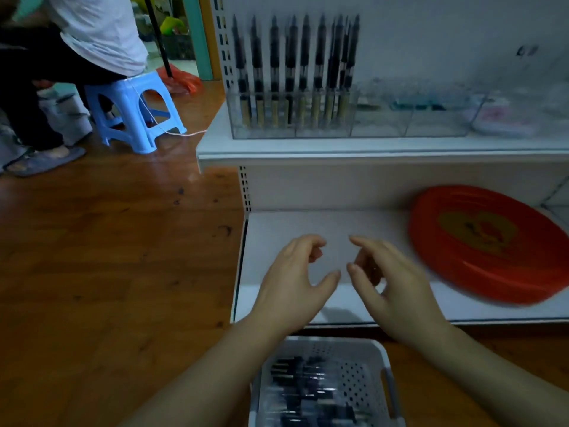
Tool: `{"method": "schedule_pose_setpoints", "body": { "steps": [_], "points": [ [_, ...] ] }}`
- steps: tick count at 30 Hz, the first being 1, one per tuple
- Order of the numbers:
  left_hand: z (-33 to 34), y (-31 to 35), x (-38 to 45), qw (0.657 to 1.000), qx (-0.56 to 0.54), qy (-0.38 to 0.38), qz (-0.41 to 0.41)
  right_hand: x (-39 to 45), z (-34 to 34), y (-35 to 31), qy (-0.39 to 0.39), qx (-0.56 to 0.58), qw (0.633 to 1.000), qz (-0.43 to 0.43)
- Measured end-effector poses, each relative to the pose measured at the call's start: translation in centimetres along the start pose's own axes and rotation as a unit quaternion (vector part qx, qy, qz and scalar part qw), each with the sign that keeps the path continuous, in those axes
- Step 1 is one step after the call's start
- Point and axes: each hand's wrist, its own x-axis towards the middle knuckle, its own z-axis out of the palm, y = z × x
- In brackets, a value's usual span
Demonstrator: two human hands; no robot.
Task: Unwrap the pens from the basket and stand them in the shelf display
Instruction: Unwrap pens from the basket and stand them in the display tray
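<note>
Bare arms, nothing worn

Both forearms were bare the whole way into view, no sleeves or cuffs showing anywhere above the white basket (381,359). The left hand (292,285) and right hand (397,288) had no gloves on. Fingernails looked short and plain. The picture was a bit blurry, so finer detail wasn't readable.

Black-and-clear pens (295,72) with tan lower barrels stand in a transparent display box (381,131) on white shelving (354,147). A red oval tray (455,272) shows a gold patch at its middle. The basket (363,380) is white, dotted with small holes, dark wrapped pens (304,392) inside. Light blue stool (135,109), glossy brown wood floor (107,257).
</note>
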Motion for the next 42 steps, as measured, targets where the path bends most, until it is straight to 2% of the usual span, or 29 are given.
{"method": "schedule_pose_setpoints", "body": {
  "steps": [4,9,12,15,19,22,26,30,33,38,42],
  "points": [
    [2.0,-2.8,-1.7,0.997,0.027,-0.055,-0.041,-3.8,2.4,1.9,-0.115,-0.03,0.993,0.01],
    [4.2,-5.5,-3.9,0.968,0.087,-0.211,-0.107,-8.9,5.5,3.8,-0.264,-0.049,0.963,0.003],
    [5.2,-7.4,-5.4,0.939,0.126,-0.294,-0.125,-11.4,7.0,4.7,-0.369,-0.087,0.925,0.008],
    [5.8,-8.5,-6.6,0.914,0.149,-0.355,-0.13,-12.9,8.0,4.9,-0.476,-0.141,0.867,0.048],
    [6.5,-9.6,-7.6,0.883,0.115,-0.421,-0.172,-14.3,9.0,5.3,-0.527,-0.154,0.833,0.07],
    [7.1,-10.5,-8.0,0.856,0.119,-0.463,-0.197,-14.5,9.6,5.8,-0.537,-0.159,0.826,0.069],
    [8.3,-10.9,-8.4,0.83,0.151,-0.506,-0.181,-14.6,10.7,5.9,-0.547,-0.162,0.819,0.059],
    [8.8,-11.5,-8.8,0.827,0.148,-0.511,-0.183,-14.6,10.8,6.3,-0.55,-0.135,0.822,0.052],
    [8.7,-11.9,-8.6,0.843,0.119,-0.488,-0.192,-13.8,10.1,6.6,-0.531,-0.106,0.839,0.048],
    [7.0,-11.0,-6.7,0.908,-0.031,-0.354,-0.223,-11.7,8.2,6.5,-0.46,-0.036,0.885,0.06],
    [5.4,-9.2,-4.2,0.924,-0.172,-0.254,-0.229,-9.8,7.0,6.2,-0.42,0.054,0.898,0.123]
  ]
}}
